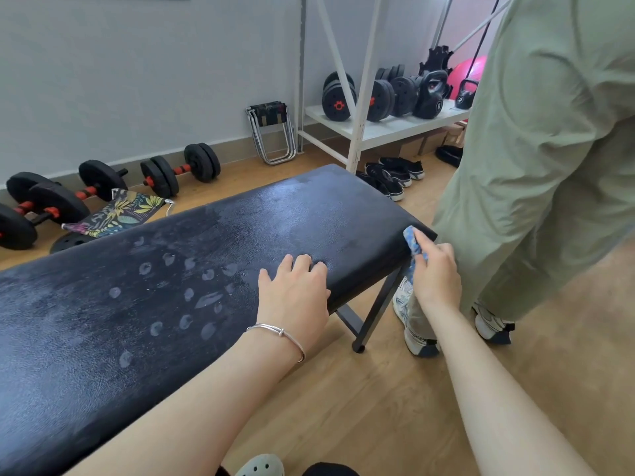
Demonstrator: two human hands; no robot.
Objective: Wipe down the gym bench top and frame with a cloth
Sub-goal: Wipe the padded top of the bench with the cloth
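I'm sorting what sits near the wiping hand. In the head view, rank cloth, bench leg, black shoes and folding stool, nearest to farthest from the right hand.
1. cloth, gripped in the right hand itself.
2. bench leg, just below the hand, to its left.
3. black shoes, farther back, slightly left.
4. folding stool, farthest back, well to the left.

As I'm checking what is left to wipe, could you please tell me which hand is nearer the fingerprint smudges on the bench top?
Left. The left hand rests on the bench top just beside the smudges; the right hand holds the cloth at the end corner.
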